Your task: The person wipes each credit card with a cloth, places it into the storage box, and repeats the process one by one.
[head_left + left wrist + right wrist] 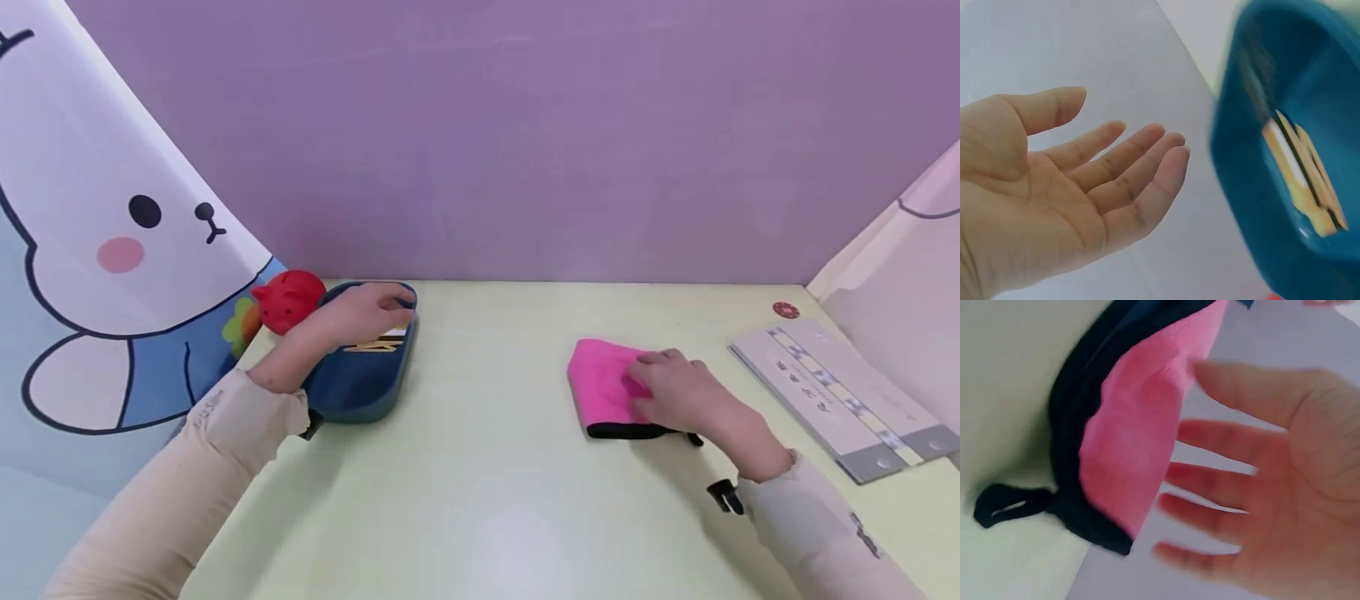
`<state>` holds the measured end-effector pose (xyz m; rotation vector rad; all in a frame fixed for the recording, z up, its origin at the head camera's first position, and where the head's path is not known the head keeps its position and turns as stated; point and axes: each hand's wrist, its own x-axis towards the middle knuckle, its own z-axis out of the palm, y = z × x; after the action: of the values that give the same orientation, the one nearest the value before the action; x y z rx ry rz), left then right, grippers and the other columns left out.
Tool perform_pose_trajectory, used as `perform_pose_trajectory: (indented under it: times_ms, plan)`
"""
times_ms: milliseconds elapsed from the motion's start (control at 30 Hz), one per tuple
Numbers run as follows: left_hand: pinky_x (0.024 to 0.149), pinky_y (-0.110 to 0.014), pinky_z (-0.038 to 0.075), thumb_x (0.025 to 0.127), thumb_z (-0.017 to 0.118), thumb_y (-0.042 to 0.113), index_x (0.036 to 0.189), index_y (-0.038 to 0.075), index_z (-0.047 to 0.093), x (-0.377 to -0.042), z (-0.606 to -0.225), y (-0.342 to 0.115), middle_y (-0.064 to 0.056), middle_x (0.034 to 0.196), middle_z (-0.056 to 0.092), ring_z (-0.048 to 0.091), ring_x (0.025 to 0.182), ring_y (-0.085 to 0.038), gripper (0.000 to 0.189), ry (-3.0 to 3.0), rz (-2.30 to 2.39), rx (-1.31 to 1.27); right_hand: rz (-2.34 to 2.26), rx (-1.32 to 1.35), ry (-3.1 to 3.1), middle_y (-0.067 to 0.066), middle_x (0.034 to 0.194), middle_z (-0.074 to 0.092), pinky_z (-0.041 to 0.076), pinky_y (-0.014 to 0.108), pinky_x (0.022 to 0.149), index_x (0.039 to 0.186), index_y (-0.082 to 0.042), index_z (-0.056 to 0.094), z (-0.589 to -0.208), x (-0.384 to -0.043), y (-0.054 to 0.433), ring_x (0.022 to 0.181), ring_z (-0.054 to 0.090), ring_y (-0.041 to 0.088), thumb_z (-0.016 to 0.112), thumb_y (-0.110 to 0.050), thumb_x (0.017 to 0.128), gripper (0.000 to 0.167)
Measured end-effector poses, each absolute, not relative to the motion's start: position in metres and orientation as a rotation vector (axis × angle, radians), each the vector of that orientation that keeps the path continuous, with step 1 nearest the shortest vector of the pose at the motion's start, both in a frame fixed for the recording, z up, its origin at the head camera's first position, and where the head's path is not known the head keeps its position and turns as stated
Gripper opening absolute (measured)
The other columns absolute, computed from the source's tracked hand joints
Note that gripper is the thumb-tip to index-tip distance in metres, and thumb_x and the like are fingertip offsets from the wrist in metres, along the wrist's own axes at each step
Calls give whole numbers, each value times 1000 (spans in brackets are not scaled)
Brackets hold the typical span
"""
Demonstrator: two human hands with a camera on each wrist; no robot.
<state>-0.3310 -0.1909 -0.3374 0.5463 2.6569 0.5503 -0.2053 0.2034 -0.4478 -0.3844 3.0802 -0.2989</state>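
Note:
My left hand hovers over a dark blue plastic tray at the back left. Its fingers are loosely bent and grip nothing, and the left wrist view shows the palm bare beside the tray's wall. Inside the tray lie several thin tan, white and black pieces, whose kind is unclear. On the right, my right hand is at a folded pink cloth with black edging and a black loop. The right fingers are spread and nearly straight; whether they touch the cloth is hard to tell.
A red piggy bank stands against the tray's back left side. Toward the right edge lie a flat grey-white box and a small red disc. A purple wall bounds the pale table at the back.

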Motion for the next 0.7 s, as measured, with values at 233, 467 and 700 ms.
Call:
perform_pose_trajectory:
  times_ms: [233,467,700]
  plan:
    - [98,-47,52,104,52,32,146,19,50,-304,-330,-143,-11,140,59,60,123,-30,44,2635,541,668,-260,-689,3307,5,75,54,45,29,58,91,-5,67,-481,-223,178,66,46,18,66,0,88,6]
    - [95,-42,55,103,55,33,144,23,52,-291,-339,-129,-6,135,62,63,118,-25,42,2606,494,674,-85,-870,3312,6,81,47,34,26,55,105,-5,63,-497,-207,173,67,37,18,73,-10,89,20]
    - [92,-41,55,102,57,35,143,24,54,-287,-348,-130,-6,134,63,63,114,-23,42,2588,422,677,-55,-906,3243,10,104,54,40,33,59,127,-14,66,-495,-194,185,92,51,24,79,-25,86,44]
